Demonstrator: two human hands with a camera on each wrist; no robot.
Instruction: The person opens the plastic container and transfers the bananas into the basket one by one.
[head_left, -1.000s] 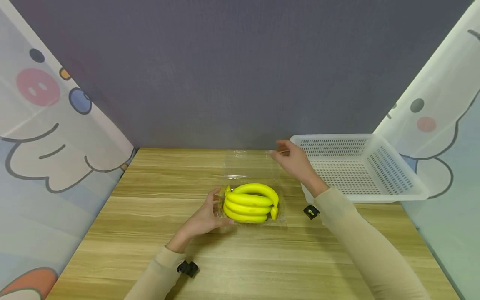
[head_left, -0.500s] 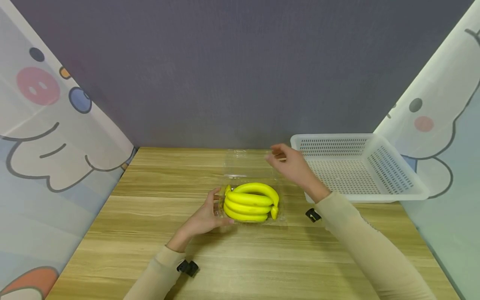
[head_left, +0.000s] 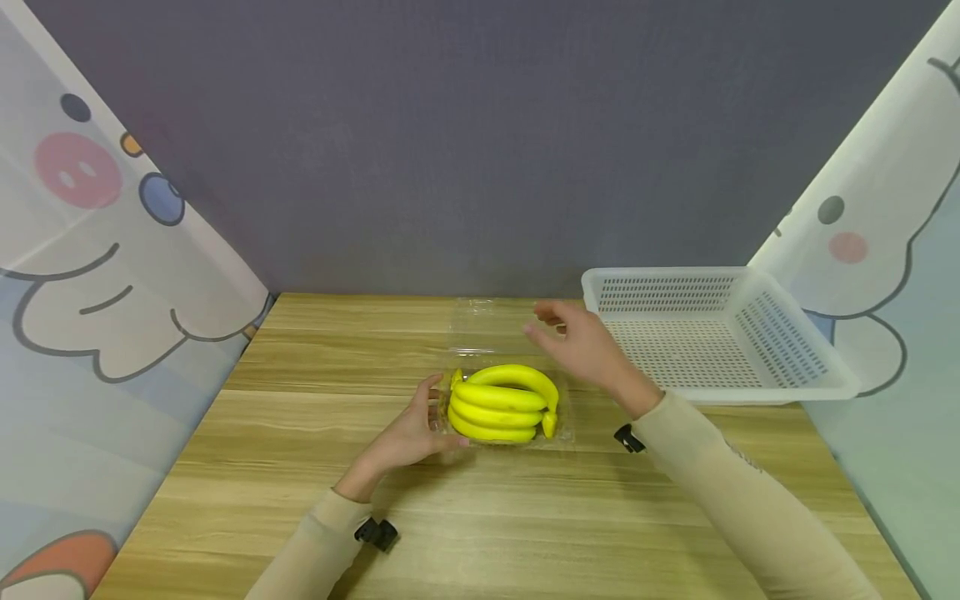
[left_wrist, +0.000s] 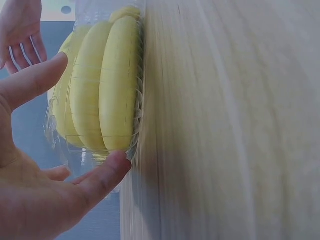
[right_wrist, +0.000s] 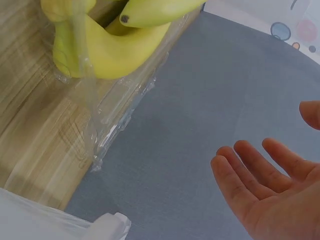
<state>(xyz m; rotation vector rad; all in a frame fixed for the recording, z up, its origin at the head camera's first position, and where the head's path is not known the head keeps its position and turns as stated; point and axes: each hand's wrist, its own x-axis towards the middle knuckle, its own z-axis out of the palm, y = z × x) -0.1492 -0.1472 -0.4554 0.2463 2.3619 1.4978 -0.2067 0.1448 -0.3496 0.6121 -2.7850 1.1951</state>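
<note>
Bananas (head_left: 497,412) already inside clear box (head_left: 564,427), by look of it filled; lid (head_left: 487,330) laid back behind box, not closed. Left hand (head_left: 405,435) touches box's left end, fingers spread wide. Right hand (head_left: 590,350) near box's rear right, fingers loosely parted, nothing held. Bananas bright yellow, curved, snug.

**Way in from above, sides crowded**

The plastic box (head_left: 566,422) gapes upward, so a hand can drop straight onto the bananas (head_left: 497,414) from above. The left hand (head_left: 405,431) blocks the box's left end, its thumb (head_left: 453,443) at the near edge. Behind, the see-through lid (head_left: 487,327) and the grey wall (head_left: 450,158) limit the reach. The right hand (head_left: 585,346) hangs in the space between lid and basket (head_left: 750,395), whose raised rim stands in the way of a low sideways move. In front, the table (head_left: 495,525) offers free room between the sleeves (head_left: 738,500).
</note>
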